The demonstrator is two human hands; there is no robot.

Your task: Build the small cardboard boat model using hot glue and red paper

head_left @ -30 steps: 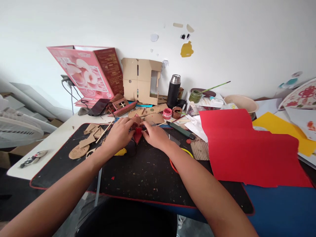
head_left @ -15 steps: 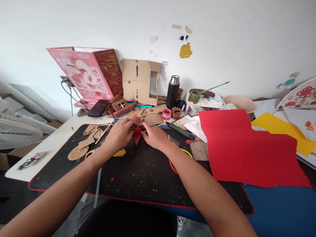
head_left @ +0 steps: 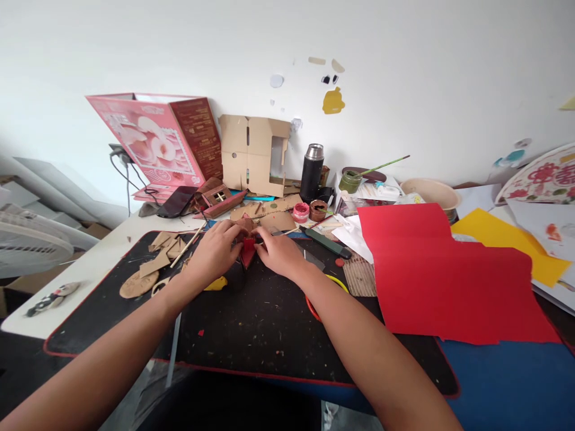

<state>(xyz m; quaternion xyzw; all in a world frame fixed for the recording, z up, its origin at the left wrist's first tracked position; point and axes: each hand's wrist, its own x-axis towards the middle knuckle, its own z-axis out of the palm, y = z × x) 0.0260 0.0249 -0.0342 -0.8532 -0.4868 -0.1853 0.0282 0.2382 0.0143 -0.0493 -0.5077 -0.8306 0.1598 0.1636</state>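
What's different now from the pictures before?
Most things sit slightly lower and further left in view; probably the camera turned. I see nothing taken or let go: the left hand and right hand are still at the small red piece. The big red paper looks unmoved.

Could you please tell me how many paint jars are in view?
3: the pink jar and brown jar stand side by side beyond the right hand, and the green jar is right of the flask. Clutter may hide others.

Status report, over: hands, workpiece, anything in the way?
Left hand, right hand: at small red piece. Piece partly hidden. Dark green tool nearby, not between hands.
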